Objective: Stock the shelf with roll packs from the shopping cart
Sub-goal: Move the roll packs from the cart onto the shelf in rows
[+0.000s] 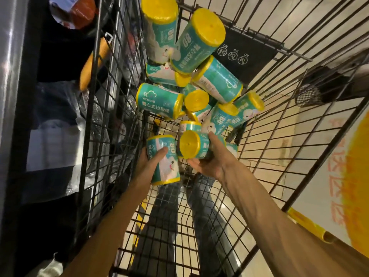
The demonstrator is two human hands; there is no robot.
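Both of my arms reach down into a black wire shopping cart (279,124). My left hand (148,162) grips a teal roll pack with yellow ends (164,160), thumb across its side. My right hand (209,158) holds a second roll pack (192,144) from below and behind, its yellow end facing me. Several more teal and yellow roll packs (197,43) lie piled further along the cart's floor.
A dark shelf unit (50,116) with plastic-wrapped goods stands to the left of the cart's wire side. A black warning flap (245,56) hangs at the cart's far end. My legs and the pale floor show through the mesh. An orange sign (355,186) fills the right edge.
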